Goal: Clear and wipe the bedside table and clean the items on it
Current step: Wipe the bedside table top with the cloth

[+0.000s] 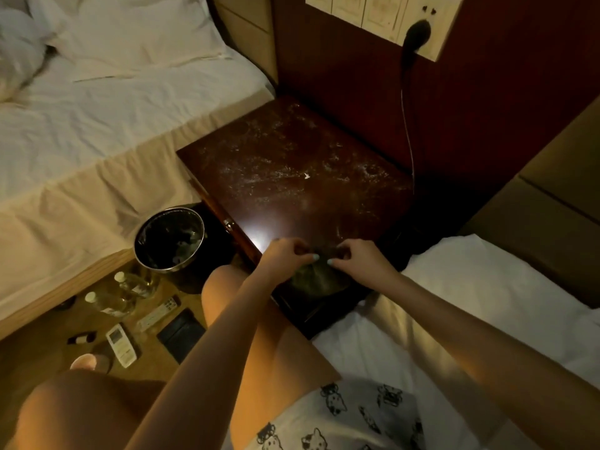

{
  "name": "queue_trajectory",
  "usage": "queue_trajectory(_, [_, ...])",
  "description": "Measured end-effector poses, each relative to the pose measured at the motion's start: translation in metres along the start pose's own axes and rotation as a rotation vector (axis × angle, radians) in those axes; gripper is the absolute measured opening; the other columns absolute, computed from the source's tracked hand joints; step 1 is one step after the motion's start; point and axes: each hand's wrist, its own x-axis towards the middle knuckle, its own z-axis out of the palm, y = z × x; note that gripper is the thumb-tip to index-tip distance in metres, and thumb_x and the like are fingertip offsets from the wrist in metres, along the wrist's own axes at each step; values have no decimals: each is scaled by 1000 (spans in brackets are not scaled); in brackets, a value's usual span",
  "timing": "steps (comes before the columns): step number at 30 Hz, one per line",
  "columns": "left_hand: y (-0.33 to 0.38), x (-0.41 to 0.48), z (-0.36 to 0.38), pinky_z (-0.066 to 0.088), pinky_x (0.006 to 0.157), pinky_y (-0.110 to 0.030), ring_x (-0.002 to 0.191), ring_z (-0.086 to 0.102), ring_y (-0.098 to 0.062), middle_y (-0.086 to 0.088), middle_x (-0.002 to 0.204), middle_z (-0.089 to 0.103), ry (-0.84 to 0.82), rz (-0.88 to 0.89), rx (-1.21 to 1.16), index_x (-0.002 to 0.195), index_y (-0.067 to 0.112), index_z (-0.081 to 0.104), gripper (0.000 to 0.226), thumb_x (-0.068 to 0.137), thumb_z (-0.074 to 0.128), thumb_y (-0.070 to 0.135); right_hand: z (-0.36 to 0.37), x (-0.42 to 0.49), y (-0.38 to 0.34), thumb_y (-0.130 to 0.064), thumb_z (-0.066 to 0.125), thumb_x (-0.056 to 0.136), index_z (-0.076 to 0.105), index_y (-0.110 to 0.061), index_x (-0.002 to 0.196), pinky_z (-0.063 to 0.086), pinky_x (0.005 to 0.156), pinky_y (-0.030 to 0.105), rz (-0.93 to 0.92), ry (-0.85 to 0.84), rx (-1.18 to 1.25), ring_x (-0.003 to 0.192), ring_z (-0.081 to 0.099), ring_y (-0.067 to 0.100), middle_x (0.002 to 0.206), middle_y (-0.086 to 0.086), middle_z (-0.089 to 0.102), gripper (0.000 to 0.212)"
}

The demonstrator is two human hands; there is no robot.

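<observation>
both hands, left hand (285, 253) and right hand (358, 259), pinch a dark cloth (316, 276) at the dusty bedside table (292, 164) near edge (items sit on the floor); bunched cloth may just smear dust.

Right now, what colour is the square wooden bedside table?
The bedside table is dark reddish-brown, with whitish smears; head view.

The bedside table (292, 164) is dark glossy wood dulled by pale dusty smears, with a dark matt cloth (315, 277) at its 6 o'clock edge, a shiny metal bin (138, 251) at 8 o'clock and creased white fabric sheets (97, 125) at 10 o'clock.
</observation>
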Motion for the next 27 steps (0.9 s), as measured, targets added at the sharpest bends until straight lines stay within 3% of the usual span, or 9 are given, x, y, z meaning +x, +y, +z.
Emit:
queue_trajectory(5, [4,1,-1,45,68,-29,79,59,-23,-8,87,63,102,32,-210,85,15,56,20,86,73,26,-6,7,-2,-26,62,91,62,-8,92,51,72,34,-25,25,-1,84,61,20,90,5,61,18])
queue_trajectory(7, [9,-2,-12,48,69,-35,78,59,-28,-12,85,62,120,21,-333,85,16,54,20,87,71,27,-16,6,-8,-26,55,95,55,-7,95,43,63,30,-70,40,119,79,57,20,87,6,57,19])
queue_trajectory(10, [22,-8,-30,53,76,-47,86,63,-37,-19,92,64,170,25,-502,86,19,53,18,89,69,27,-34,8,-20,-26,51,97,52,-9,102,42,62,27,-128,124,211,77,52,15,88,4,54,17])
queue_trajectory(14, [41,-14,-48,52,69,-33,85,63,-24,-7,91,63,270,67,-589,91,18,54,13,91,66,19,-46,8,-39,-20,55,95,52,-18,112,46,74,25,-167,261,340,86,54,11,96,-4,53,17])
queue_trajectory(16, [37,-17,-49,54,72,-36,90,64,-23,-6,98,65,317,36,-581,101,18,56,17,90,68,21,-40,3,-45,-14,56,94,54,-20,119,46,71,16,-173,234,443,88,53,3,97,-8,52,25])
queue_trajectory(18, [24,-22,-44,52,74,-28,93,62,-16,-1,101,64,377,-16,-548,111,16,57,24,90,67,20,-25,0,-47,-9,55,94,60,-17,116,48,72,12,-181,167,483,94,56,3,104,-6,57,24])
queue_trajectory(21, [-1,-32,-29,47,81,-23,105,57,-15,-2,115,60,465,-39,-373,121,16,56,30,92,64,17,5,1,-39,-9,54,95,65,-11,116,49,88,23,-123,150,262,108,59,18,119,4,60,23])
queue_trajectory(24, [-16,-42,1,42,99,-30,124,50,-20,-5,131,57,428,58,-135,131,13,55,37,94,59,15,33,-1,-19,-9,53,94,60,-6,125,39,104,33,-88,172,-184,126,43,28,140,12,41,31])
queue_trajectory(27, [-16,-48,31,31,115,-37,141,34,-24,-6,147,45,297,159,-59,143,12,44,46,99,53,20,58,-12,-5,-12,45,99,46,-5,138,24,116,35,-225,258,-179,142,24,24,153,10,29,40])
